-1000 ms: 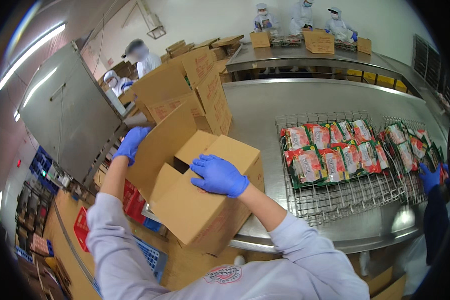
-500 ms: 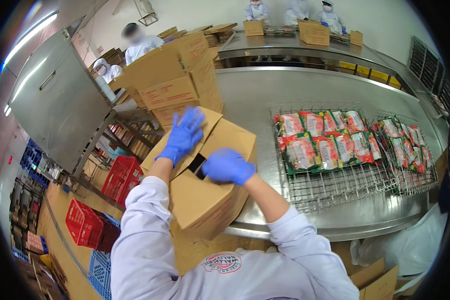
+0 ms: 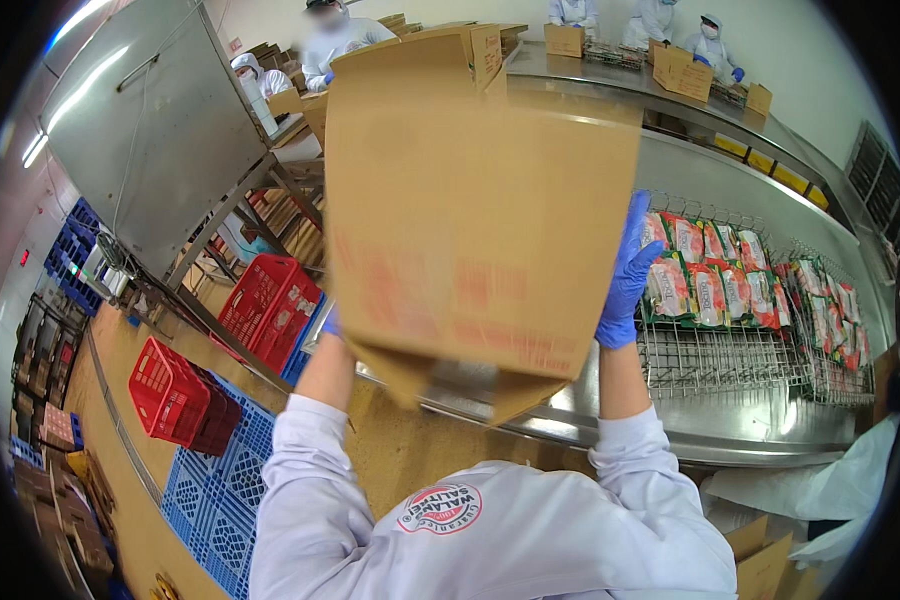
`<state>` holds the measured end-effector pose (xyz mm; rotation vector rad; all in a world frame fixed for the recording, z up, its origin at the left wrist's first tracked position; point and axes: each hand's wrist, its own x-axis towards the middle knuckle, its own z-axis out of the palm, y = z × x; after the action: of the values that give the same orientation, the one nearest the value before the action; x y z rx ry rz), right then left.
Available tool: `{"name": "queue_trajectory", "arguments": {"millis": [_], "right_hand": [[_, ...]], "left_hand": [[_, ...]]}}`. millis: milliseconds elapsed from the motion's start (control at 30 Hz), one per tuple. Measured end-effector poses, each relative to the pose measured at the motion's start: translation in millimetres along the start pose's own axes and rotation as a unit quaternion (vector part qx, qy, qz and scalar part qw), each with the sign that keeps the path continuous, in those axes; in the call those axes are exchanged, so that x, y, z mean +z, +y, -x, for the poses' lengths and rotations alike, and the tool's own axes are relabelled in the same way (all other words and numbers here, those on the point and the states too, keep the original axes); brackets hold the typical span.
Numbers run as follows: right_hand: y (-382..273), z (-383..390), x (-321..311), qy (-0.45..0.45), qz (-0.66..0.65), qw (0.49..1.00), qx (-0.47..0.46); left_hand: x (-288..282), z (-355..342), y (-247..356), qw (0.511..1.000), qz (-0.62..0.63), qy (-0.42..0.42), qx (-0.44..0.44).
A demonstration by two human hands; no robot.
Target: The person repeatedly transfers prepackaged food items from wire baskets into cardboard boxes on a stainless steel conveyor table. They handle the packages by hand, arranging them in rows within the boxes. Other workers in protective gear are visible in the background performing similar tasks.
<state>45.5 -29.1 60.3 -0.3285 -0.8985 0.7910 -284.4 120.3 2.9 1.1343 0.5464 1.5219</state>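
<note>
A brown cardboard box [image 3: 470,230] with red print is raised in front of me, tilted, with loose flaps hanging at its lower end. My right hand [image 3: 627,275], in a blue glove, presses along the box's right side with its fingers stretched upward. At the lower left edge of the box, only a sliver of my left hand [image 3: 332,322] shows. The box hides that hand's fingers, but it supports the box from the left.
Wire racks [image 3: 720,370] with several red-and-green packets [image 3: 710,285] lie on the steel table [image 3: 590,400] at right. Another carton [image 3: 488,55] stands behind the raised box. Red crates [image 3: 170,395] and blue pallets [image 3: 210,500] are on the left. Several co-workers [image 3: 342,45] stand beyond.
The box has been lifted and turned up, so a broad printed side now faces me. My hands have moved from its top flaps to its opposite sides. The view has shifted somewhat.
</note>
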Motion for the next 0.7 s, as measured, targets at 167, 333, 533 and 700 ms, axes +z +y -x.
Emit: {"name": "queue_trajectory", "arguments": {"millis": [167, 333, 533, 700], "right_hand": [[-11.9, -17.3, -6.1, 0.001, 0.293, 0.955, 0.035], [47.4, -29.7, 69.9, -0.175, 0.840, 0.505, -0.095], [47.1, 85.4, 54.7, -0.226, 0.807, 0.541, 0.068], [93.2, 143.9, -10.1, -0.256, 0.807, 0.525, 0.080]], "left_hand": [[92.0, 12.0, 42.4, 0.989, -0.084, -0.041, -0.115], [92.5, -35.3, 2.7, 0.896, -0.408, -0.148, -0.090], [33.8, -39.6, -10.2, 0.908, -0.375, -0.158, -0.096], [60.4, -47.6, -9.0, 0.901, -0.340, -0.268, -0.034]]}}
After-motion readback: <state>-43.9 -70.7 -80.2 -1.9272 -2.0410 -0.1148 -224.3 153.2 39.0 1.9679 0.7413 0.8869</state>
